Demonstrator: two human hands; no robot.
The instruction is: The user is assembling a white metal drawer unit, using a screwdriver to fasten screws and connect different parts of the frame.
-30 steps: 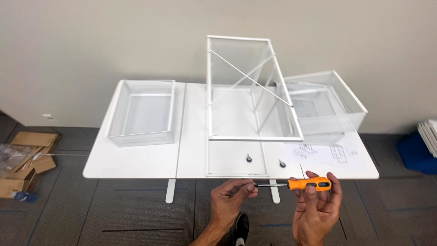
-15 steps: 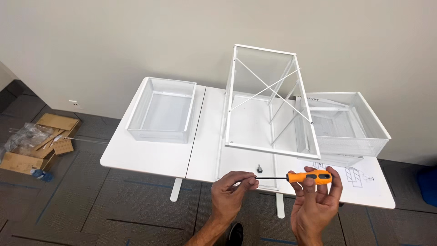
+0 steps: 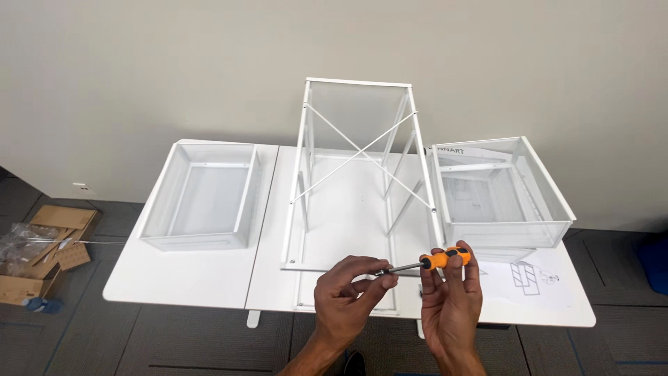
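Note:
My right hand [image 3: 449,306] grips the orange handle of a screwdriver [image 3: 445,259], held level above the front edge of a white table [image 3: 188,278]. My left hand [image 3: 348,296] pinches the tip of its metal shaft between thumb and fingers; whether a screw sits there I cannot tell. Just behind both hands stands a white metal frame [image 3: 358,174] with crossed diagonal braces, open side toward me.
A white mesh basket [image 3: 202,198] lies on the table's left part. A second mesh basket [image 3: 497,191] sits at the right, over paper instruction sheets [image 3: 532,278]. Cardboard and plastic wrapping [image 3: 38,251] lie on the grey floor at left. A pale wall backs the table.
The view has shifted, so the table and frame now sit more centred and closer. Both hands keep the same hold on the screwdriver and have risen slightly toward the frame's front edge.

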